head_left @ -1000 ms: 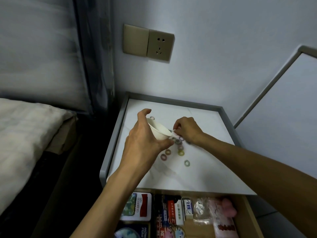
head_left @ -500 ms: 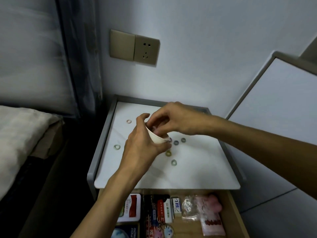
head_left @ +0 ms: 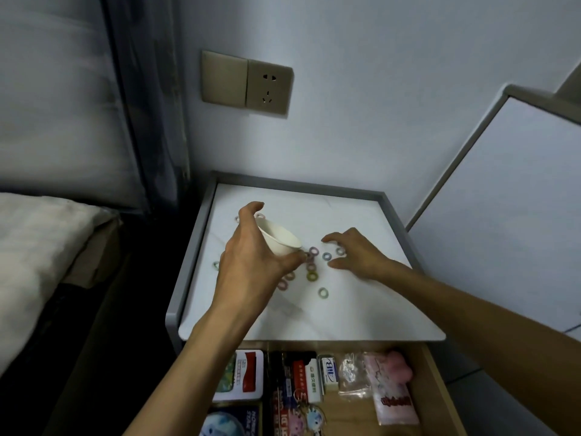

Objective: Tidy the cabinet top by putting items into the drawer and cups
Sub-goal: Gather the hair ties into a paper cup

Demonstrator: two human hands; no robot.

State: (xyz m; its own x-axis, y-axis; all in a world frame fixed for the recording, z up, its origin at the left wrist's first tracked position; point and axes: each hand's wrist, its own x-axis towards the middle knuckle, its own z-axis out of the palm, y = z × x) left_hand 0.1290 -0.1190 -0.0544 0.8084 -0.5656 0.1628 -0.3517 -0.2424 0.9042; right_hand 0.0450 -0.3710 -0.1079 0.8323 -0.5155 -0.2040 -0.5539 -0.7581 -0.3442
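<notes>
Two bare hands work above a white cabinet top (head_left: 345, 309) scattered with small coloured rings.
The left hand (head_left: 251, 262) grips a small white paper cup (head_left: 279, 239), tilted, just above the rings. The right hand (head_left: 355, 251) is empty, fingers loosely spread and curved beside a blue ring (head_left: 327, 256). Pink, yellow-green and pale green rings lie nearby. Below, the wooden drawer (head_left: 440, 388) stands open.

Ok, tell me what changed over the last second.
The right hand left the mouth of the paper cup and dropped to the cabinet top, fingers spread by the blue ring, holding nothing. The left hand keeps its grip on the tilted cup; the drawer stays open.
</notes>
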